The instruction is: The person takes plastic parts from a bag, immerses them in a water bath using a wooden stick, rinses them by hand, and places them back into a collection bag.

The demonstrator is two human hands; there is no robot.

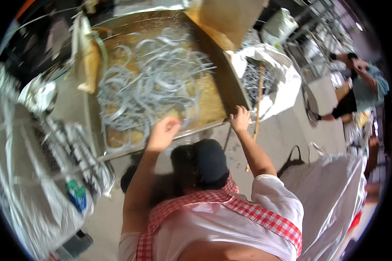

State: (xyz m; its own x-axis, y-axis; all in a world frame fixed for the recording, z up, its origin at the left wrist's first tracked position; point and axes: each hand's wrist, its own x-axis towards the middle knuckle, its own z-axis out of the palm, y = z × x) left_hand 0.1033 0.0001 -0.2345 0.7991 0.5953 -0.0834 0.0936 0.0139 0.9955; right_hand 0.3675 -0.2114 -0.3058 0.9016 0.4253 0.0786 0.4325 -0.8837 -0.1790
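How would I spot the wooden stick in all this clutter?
Start at the big tray heaped with grey metal strips. Right of its right-hand rim, beside the right hand, sits a white sack of dark metal parts. The stick stands nearly upright against that sack, the only long, thin, pale brown thing among grey metal.

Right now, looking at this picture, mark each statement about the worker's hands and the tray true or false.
1. The left hand reaches over the grey metal strips in the tray. True.
2. The right hand holds a hammer. False: it rests at the tray's edge, no tool.
3. A wooden stick leans at the white sack. True.
4. The apron is plain blue. False: red-and-white checked.
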